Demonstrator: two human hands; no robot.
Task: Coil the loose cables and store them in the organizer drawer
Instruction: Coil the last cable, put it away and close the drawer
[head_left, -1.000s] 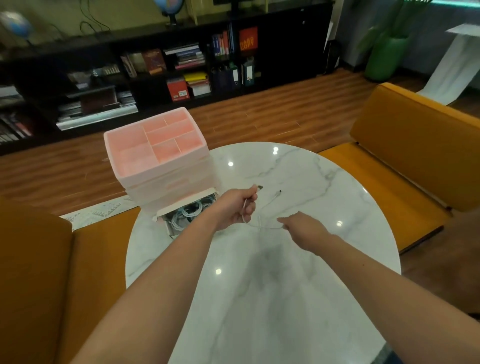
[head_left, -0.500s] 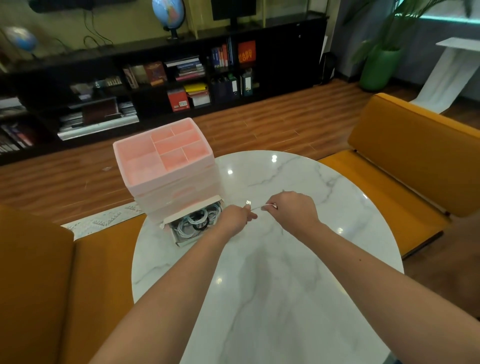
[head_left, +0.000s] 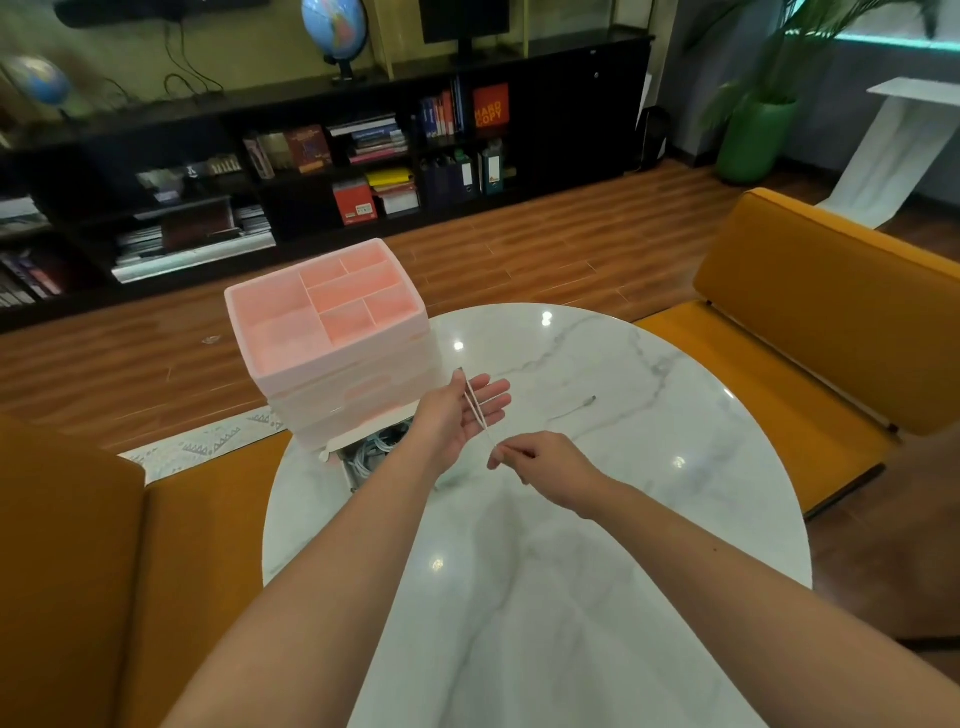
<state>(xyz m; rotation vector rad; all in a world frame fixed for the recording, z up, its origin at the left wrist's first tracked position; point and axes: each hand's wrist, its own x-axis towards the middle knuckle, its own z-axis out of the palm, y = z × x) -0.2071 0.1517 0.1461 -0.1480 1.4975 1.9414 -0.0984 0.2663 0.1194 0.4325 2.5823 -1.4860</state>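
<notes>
Left hand (head_left: 460, 415) held palm-up over the round white marble table (head_left: 597, 571), fingers straight and spread, thin white cable (head_left: 477, 410) lying across the palm. Right hand (head_left: 540, 460) nearer the body, fingers curled, pinching the same cable at its near end. Another length of cable trailing flat on the marble to the right of the left hand, ending in a small plug (head_left: 589, 400).

At the table's far left edge, pink plastic drawer organizer (head_left: 327, 338) with divided top tray; bottom drawer (head_left: 371, 449) pulled open, coiled white cables inside, largely hidden behind the left forearm. Orange cushioned benches (head_left: 831, 312) flanking the table, black bookshelf (head_left: 363, 150) beyond.

Cable's path between right hand and plug too faint to trace.
</notes>
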